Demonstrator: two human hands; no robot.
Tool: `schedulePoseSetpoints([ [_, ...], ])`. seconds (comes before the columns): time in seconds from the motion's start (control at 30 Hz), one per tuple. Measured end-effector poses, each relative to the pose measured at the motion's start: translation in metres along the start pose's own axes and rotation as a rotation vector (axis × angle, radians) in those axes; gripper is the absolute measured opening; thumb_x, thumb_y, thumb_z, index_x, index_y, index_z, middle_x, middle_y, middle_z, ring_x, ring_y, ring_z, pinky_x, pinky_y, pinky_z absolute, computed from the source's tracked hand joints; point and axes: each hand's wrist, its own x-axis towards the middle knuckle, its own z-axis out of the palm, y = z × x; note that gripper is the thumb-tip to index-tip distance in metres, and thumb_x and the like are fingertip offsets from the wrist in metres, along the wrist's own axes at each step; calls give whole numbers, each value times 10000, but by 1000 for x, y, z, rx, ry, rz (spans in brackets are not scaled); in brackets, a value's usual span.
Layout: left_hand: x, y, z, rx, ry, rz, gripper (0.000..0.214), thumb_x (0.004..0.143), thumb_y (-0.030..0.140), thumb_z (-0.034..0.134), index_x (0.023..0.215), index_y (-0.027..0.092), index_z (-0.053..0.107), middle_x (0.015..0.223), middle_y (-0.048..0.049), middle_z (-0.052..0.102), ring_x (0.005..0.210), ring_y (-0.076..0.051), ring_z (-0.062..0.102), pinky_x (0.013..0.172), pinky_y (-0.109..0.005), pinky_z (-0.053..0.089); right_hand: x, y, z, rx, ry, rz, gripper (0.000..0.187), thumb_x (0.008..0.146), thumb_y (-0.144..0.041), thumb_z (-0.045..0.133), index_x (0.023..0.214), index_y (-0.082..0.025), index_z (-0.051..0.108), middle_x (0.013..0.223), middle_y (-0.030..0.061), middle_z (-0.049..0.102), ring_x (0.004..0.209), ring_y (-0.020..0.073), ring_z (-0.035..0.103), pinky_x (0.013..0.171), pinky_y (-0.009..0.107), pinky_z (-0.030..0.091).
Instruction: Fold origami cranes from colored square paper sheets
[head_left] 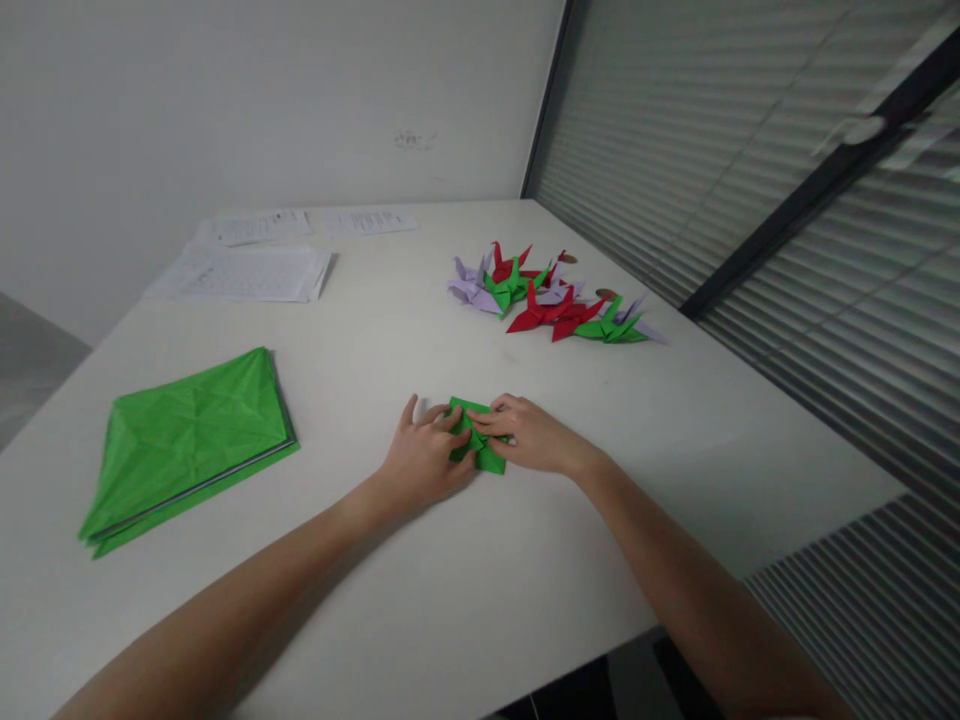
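While the left hand [424, 458] and right hand [531, 432] bore on it from either side, a small folded green paper [491, 460] lay flat on the worktop [450, 600], straight in front of the person. The left fingers were spread, with the thumb near the paper's close edge and the fingertips at its left side; the right fingers sat close together over its middle and right edge, and I couldn't tell whether they pinched a flap or only pressed.

To my eye it would weigh next to nothing: thin and crisp, a little stiff where layered, easy to crease or tear, and apt to slide on that smooth top. The outer edges looked the best place to steady it, with fingertips on the creases.

With so much covered, it seemed nearly square, without a plain long axis; its longest visible line ran from a far-left corner to a near-right one.

Beyond the right hand stood a cluster of red, green and lilac paper cranes [534, 316]. Off to the left lay a green stack [195, 420] of creased paper, with printed sheets [255, 272] farther back.
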Motion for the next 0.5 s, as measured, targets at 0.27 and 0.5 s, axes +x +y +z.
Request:
schedulePoseSetpoints([
  [0.27,-3,-7,4,13,-25,42,257,912,358,560,1132,296,677,1326,-98,585,1261,-313,502,1077,-688,264,-1,1,1,11,8,-4,367,843,-109,591,1164,-252,692,1234,28,679,1015,220,547,916,386,493],
  [0.5,-1,-13,0,-25,-48,122,237,899,307,584,1103,314,704,1292,-102,590,1233,-319,510,1052,-639,339,-1,1,1,32,10,2,364,849,-129,589,1176,-252,694,1189,42,700,1014,220,546,908,392,500],
])
